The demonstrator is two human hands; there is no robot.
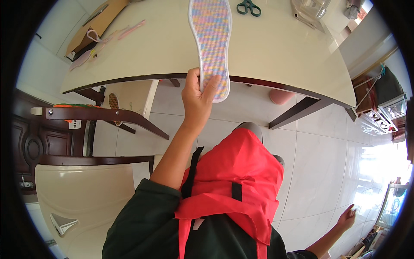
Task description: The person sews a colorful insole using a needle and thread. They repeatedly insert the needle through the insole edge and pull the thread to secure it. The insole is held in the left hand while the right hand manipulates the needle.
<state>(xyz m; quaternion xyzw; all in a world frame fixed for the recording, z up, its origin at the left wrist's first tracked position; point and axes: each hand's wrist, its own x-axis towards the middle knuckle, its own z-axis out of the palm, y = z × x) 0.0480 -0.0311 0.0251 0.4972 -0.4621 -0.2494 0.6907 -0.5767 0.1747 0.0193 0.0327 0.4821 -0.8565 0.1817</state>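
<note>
My left hand point(200, 94) grips the narrow end of a shoe insole point(212, 42), thumb on its upper face and fingers behind its left edge. Pastel pink, yellow and blue stitching covers the insole, and a white binding runs around it. Its wide end reaches the top of the picture, held over the table's front edge. Far out to the right, my right hand point(346, 219) is away from the table with its fingers curled together. A small pale spot shows at those fingertips; whether it is something held is too small to tell.
Dark green-handled scissors point(248, 8) lie on the cream table point(275, 48). Pink thread point(131, 29) and a cardboard box point(93, 27) are at the left. Dark wooden chairs point(97, 160) stand left of me. A pink bin point(281, 96) sits under the table. A red apron point(236, 162) covers my lap.
</note>
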